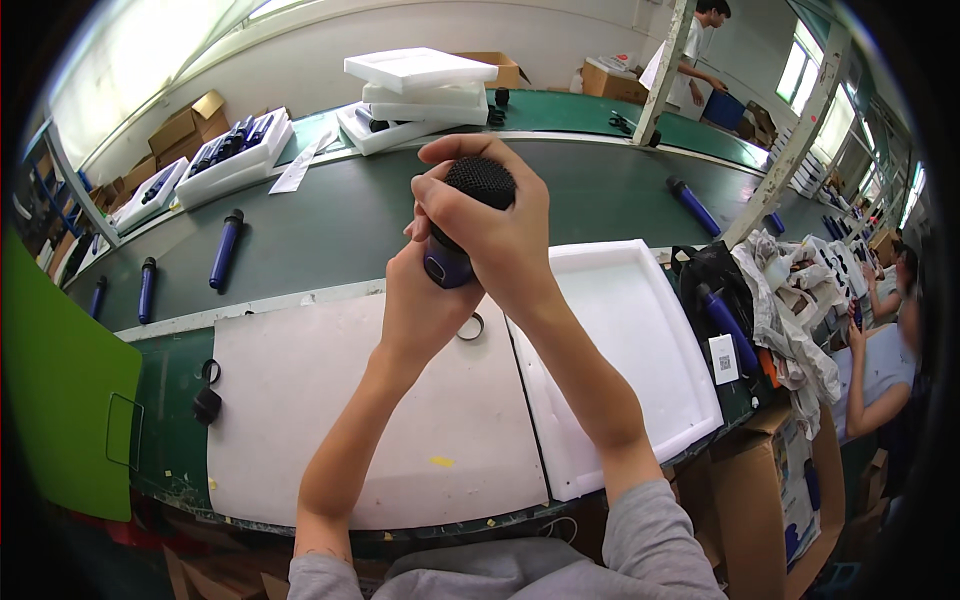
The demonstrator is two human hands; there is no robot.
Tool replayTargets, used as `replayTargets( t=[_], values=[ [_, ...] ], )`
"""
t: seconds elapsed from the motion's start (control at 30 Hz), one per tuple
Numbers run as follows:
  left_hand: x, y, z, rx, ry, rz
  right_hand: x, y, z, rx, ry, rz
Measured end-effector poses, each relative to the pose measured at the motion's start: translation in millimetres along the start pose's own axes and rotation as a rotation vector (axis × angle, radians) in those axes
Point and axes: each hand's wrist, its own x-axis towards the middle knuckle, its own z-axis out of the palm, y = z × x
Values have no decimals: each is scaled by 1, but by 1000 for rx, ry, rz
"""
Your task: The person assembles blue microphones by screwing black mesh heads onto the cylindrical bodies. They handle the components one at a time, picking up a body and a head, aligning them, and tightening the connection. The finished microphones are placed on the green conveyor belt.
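Note:
I hold a microphone [449,266] with a dark blue body and a black mesh head up over the work surface. My left hand [420,300] is closed around its blue body, low down. My right hand [500,225] curls its fingers and thumb around the black mesh head. Parts of the body are hidden behind my hands. Under my wrists, a black ring [471,327] lies on a white board [380,440]. Left of the board's middle, near its edge, are another black ring [210,371] and a small black mesh piece [207,405].
A white foam tray [620,340] lies right of the board. Blue microphones [227,250] rest on the dark green belt [340,220] beyond. Foam trays [420,70] are stacked behind. A metal post [780,150], crumpled paper [790,290] and co-workers are to the right.

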Motion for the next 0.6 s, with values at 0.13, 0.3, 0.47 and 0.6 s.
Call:
replayTargets(
  t=[0.13,0.3,0.47,0.6],
  values=[
    [5,18,-15,35,-220,-231,8,1,-12,122,-165,117],
    [6,13,-47,-319,-783,-165,3,5,-15,414,-601,225],
    [13,-18,-38,-561,-902,-40,-5,-9,-2,53,-553,159],
    [7,-12,-30,-481,-728,-250,3,-1,-11,32,-488,194]
  ],
)
